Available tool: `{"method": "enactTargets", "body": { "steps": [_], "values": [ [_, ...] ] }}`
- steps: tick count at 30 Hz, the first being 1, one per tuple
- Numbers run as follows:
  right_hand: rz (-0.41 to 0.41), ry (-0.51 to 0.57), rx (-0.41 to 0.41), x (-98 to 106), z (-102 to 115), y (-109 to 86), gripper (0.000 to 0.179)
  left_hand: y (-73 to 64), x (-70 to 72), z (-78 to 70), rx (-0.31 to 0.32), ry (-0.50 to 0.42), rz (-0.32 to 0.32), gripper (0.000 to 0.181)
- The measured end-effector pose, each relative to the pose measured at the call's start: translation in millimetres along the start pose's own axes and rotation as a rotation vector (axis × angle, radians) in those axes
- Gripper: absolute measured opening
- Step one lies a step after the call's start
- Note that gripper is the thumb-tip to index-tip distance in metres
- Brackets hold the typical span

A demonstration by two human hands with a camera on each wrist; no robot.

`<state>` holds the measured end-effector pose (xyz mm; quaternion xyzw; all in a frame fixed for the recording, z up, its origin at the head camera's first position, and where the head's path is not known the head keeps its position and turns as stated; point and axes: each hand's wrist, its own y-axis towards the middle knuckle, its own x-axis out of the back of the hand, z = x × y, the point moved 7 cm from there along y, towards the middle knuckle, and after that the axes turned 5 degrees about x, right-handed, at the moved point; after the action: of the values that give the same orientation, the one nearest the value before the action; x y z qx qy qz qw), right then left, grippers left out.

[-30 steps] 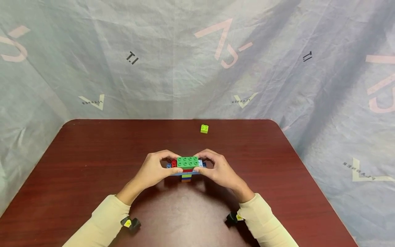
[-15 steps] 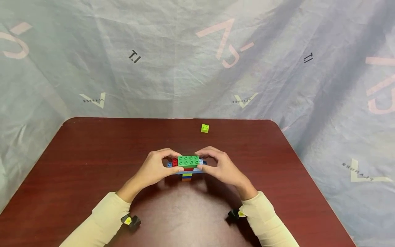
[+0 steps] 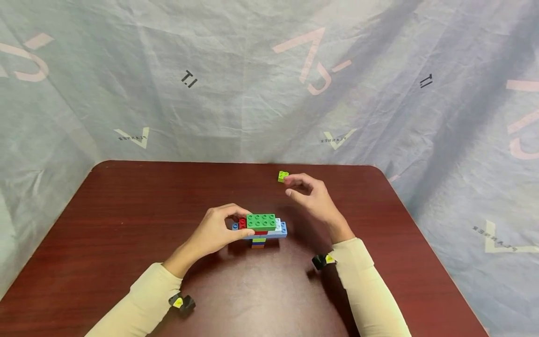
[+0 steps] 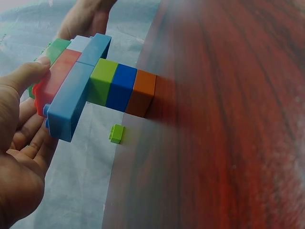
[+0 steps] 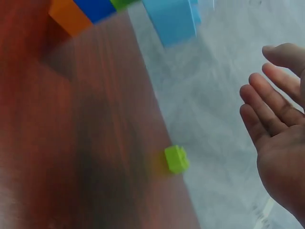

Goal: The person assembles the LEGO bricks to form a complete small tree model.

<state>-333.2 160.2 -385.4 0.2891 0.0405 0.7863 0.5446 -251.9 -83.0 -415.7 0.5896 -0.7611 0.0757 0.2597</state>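
Observation:
A stack of toy building bricks stands mid-table: an orange brick (image 4: pixel 144 93) lowest, then a blue brick (image 4: pixel 121 88), a lime brick (image 4: pixel 101 81), two light blue bricks (image 4: pixel 72 98) end to end, and a red brick (image 4: pixel 58 76) beside a pale one (image 3: pixel 278 225). On top lies a long green brick (image 3: pixel 261 222). My left hand (image 3: pixel 215 228) pinches the upper left part of the stack, thumb in front and fingers behind. My right hand (image 3: pixel 316 199) is in the air, holding nothing, its fingertips overlapping a loose lime brick (image 3: pixel 281 177) in the head view.
The dark red wooden table (image 3: pixel 139 201) ends at a rounded back edge, close behind the loose lime brick. A grey printed sheet (image 3: pixel 219 107) hangs behind and along both sides. Each wrist bears a small black camera mount (image 3: pixel 182 303).
My right hand has let go of the stack and moved back and to the right, toward the loose lime brick. My left hand keeps its grip on the stack.

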Motion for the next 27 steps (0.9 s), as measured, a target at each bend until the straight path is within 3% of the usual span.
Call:
{"method": "enactTargets", "body": {
  "steps": [6, 15, 27],
  "values": [
    [-0.056, -0.041, -0.104, 13.7, -35.4, 19.2, 0.034, 1.0, -4.7, -1.8, 0.007, -0.011, 0.022, 0.033],
    [-0.104, -0.062, -0.217, 11.3, -75.5, 45.9, 0.035, -1.3, 0.9, -2.3, 0.000, 0.001, 0.014, 0.033],
    [-0.112, -0.045, -0.426, 9.4, -130.0, 49.1, 0.040, -0.8, 0.9, -2.9, 0.020, -0.004, 0.023, 0.034]
  ]
}}
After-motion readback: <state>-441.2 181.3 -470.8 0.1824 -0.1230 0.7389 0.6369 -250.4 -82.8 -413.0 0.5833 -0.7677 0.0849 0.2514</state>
